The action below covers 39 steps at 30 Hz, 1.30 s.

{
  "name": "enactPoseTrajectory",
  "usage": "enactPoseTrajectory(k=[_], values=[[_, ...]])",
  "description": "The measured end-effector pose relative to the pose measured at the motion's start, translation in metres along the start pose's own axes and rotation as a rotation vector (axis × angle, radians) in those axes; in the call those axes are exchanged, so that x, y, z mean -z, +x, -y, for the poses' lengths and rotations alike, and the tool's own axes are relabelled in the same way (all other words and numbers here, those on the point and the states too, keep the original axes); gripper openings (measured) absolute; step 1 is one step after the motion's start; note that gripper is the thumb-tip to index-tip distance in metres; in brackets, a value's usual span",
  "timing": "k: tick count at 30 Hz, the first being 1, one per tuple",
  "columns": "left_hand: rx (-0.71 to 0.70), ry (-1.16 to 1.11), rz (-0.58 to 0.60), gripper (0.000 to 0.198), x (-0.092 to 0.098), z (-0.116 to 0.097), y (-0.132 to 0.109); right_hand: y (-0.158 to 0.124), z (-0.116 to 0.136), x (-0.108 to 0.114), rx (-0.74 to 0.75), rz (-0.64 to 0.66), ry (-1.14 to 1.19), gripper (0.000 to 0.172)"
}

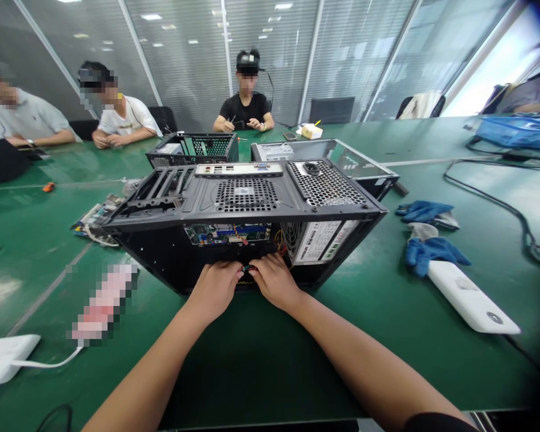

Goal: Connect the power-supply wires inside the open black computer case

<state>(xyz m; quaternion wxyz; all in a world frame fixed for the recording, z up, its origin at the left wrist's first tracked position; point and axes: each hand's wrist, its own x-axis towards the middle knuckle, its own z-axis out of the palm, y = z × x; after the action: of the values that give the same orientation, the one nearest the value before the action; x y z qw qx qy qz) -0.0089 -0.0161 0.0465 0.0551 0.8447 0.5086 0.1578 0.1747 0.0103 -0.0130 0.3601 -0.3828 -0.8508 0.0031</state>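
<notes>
A black computer case [193,204] stands on the green table with its side open towards me. Through the opening show a circuit board [207,234] and a power supply [321,240] with a white label. My left hand [218,285] and my right hand [274,279] meet at the lower part of this opening. Both have their fingertips pinched together around a small dark piece [246,268] between them; it is too small to name. Thin coloured wires [279,239] run beside the power supply, just above my right hand.
Blue gloves [432,249] and a white power bank [472,297] lie to the right. Left are a circuit board with parts [99,219], a blurred-out phone [105,303] and a white device [9,360]. Other open cases [198,147] stand behind. Several people sit around the table.
</notes>
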Motion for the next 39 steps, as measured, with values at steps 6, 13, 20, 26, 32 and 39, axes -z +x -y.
enactPoseTrajectory(k=[6,13,20,26,32,39], values=[[0.048,-0.030,-0.017,0.020,-0.010,0.000,-0.001,-0.001,-0.003,-0.003,-0.018,-0.005,0.016,0.023],[-0.035,0.088,-0.216,0.023,-0.037,0.013,-0.010,0.002,0.000,0.001,0.023,0.001,-0.038,0.025],[-0.091,0.199,-0.345,0.028,-0.042,0.015,-0.013,0.004,0.001,0.004,0.023,0.058,-0.010,0.026],[-0.085,0.193,-0.305,0.028,-0.042,0.014,-0.012,0.002,-0.001,0.002,-0.004,0.068,0.054,0.022],[-0.075,0.159,-0.258,0.026,-0.040,0.015,-0.012,-0.001,-0.002,0.000,0.023,0.026,0.027,0.022],[-0.079,0.156,-0.263,0.027,-0.039,0.018,-0.012,-0.002,-0.001,0.001,0.012,0.011,0.065,0.020]])
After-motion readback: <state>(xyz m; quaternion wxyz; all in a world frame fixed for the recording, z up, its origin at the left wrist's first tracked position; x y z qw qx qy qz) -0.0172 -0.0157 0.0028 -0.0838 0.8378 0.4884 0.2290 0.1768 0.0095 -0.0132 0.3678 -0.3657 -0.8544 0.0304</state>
